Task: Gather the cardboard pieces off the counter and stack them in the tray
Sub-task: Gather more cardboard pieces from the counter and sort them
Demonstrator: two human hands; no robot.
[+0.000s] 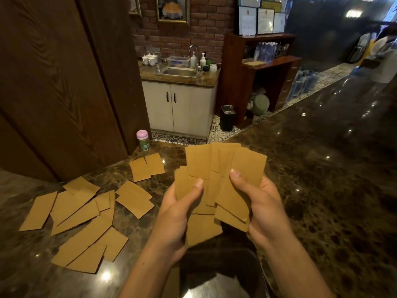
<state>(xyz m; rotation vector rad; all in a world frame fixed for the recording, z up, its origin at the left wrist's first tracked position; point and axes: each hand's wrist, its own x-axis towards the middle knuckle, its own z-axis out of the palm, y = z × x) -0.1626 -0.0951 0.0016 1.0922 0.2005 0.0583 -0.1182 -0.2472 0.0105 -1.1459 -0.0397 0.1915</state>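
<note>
Fanned cardboard pieces (214,166) are pointing lengthwise away from the person, over the tray (219,274) at the counter's (322,190) near edge. The left hand (178,214) and right hand (262,203) are gripping them. Loose pieces (81,214) are lying leftward, near a jar (143,140).

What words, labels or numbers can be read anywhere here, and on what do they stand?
No text here can be read.
On the framed certificates: print too small and blurred.
On the jar: a green label, blurred.
On the lit sign: only glare.
On the cardboard pieces: no print shows.
</note>
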